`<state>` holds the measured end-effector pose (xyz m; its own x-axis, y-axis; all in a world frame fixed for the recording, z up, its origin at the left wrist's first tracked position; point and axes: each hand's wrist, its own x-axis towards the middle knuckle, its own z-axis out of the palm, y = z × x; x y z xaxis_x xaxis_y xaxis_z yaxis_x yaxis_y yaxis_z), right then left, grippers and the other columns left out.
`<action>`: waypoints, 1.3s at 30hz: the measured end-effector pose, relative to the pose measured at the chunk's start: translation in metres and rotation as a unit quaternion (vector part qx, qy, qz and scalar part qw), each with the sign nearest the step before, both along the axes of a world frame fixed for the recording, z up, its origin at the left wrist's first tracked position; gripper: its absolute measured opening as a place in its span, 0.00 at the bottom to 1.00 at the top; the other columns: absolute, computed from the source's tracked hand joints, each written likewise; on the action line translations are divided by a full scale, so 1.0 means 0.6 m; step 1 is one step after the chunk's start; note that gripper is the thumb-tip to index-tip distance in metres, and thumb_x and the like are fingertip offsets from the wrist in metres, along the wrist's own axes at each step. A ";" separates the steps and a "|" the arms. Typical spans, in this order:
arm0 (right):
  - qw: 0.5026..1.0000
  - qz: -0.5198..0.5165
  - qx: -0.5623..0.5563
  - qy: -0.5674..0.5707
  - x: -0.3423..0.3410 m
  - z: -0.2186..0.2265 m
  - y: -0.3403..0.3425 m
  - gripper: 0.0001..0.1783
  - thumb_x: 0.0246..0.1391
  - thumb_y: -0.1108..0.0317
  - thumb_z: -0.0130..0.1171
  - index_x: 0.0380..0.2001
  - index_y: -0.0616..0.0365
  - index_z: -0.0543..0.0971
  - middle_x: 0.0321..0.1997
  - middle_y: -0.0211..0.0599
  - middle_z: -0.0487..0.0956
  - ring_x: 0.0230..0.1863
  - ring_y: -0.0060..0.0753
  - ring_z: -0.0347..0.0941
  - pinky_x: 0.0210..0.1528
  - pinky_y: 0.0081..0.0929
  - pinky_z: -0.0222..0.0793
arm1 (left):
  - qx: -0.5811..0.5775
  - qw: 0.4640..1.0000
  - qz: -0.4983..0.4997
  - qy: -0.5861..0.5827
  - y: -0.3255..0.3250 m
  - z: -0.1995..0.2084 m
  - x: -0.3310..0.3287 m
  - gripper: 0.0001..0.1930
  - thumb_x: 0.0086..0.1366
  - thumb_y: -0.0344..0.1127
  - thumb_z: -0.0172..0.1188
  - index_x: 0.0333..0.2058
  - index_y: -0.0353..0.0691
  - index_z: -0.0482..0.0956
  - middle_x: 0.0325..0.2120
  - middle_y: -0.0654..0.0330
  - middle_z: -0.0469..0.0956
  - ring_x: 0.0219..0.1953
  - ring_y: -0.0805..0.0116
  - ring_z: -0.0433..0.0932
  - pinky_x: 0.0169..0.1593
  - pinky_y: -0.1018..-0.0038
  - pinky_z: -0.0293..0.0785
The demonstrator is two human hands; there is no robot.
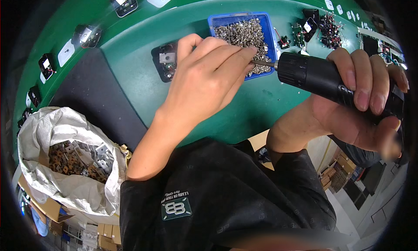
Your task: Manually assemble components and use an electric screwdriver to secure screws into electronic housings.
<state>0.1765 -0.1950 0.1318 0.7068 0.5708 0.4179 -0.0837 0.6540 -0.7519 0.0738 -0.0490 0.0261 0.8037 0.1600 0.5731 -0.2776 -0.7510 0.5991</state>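
Evidently rigid, probably weighty, the power driver was just right of the blue tray — right hand wrapped round its body, the sound hold; left hand fingers pressed together at the bit — contents hidden.

Bright, fairly even light falls on the table, seemingly from above. The fisheye bends the table's far edge into an arc, and the view darkens to black at its corners. Glints speckle the screws toward that far edge; pale glare whitens the case off the far left corner. The left hand looks well lit. Beyond the table's right side, the right hand has a blurred thumb tip. The dark shirt along the near edge shows little detail.
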 end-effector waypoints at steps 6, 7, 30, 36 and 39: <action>0.991 0.047 0.120 0.045 -0.011 0.007 0.022 0.13 0.31 0.67 0.71 0.16 0.46 0.73 0.20 0.17 0.73 0.24 0.13 0.71 0.35 0.15 0.67 | -0.105 0.993 -0.056 0.006 0.018 0.023 -0.033 0.08 0.52 0.26 0.60 0.33 0.36 0.79 0.26 0.62 0.79 0.28 0.67 0.76 0.39 0.72 0.62; 0.987 0.055 0.141 0.055 -0.015 0.007 0.028 0.14 0.29 0.67 0.72 0.11 0.45 0.74 0.18 0.17 0.74 0.23 0.13 0.72 0.35 0.14 0.69 | -0.125 0.990 -0.067 -0.001 0.022 0.025 -0.039 0.07 0.53 0.26 0.58 0.33 0.35 0.79 0.26 0.61 0.80 0.28 0.66 0.76 0.39 0.72 0.63; 0.989 0.134 0.068 -0.009 -0.055 0.017 0.080 0.19 0.33 0.67 0.70 0.31 0.50 0.75 0.20 0.20 0.78 0.23 0.15 0.75 0.35 0.16 0.75 | -0.198 0.974 -0.043 -0.099 0.063 -0.001 -0.111 0.06 0.50 0.28 0.57 0.27 0.32 0.80 0.19 0.61 0.76 0.23 0.67 0.73 0.35 0.73 0.63; 0.992 0.115 0.059 -0.008 -0.061 0.017 0.100 0.18 0.34 0.66 0.69 0.32 0.50 0.75 0.20 0.19 0.77 0.23 0.14 0.75 0.34 0.13 0.73 | -0.233 0.965 -0.022 -0.117 0.067 -0.005 -0.108 0.06 0.50 0.27 0.58 0.29 0.33 0.80 0.20 0.61 0.77 0.23 0.67 0.74 0.35 0.73 0.63; 0.994 0.072 0.084 0.009 -0.068 0.012 0.104 0.17 0.35 0.65 0.69 0.32 0.50 0.75 0.20 0.19 0.77 0.23 0.13 0.74 0.34 0.12 0.73 | -0.236 0.966 -0.033 -0.102 0.071 -0.008 -0.110 0.07 0.50 0.26 0.58 0.29 0.33 0.80 0.20 0.61 0.77 0.23 0.67 0.74 0.36 0.73 0.63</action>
<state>0.1356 -0.1324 0.1387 0.6307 0.5896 0.5046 -0.1978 0.7509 -0.6301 0.0080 -0.0066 0.0210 0.6990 0.3936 0.5970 -0.4647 -0.3844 0.7976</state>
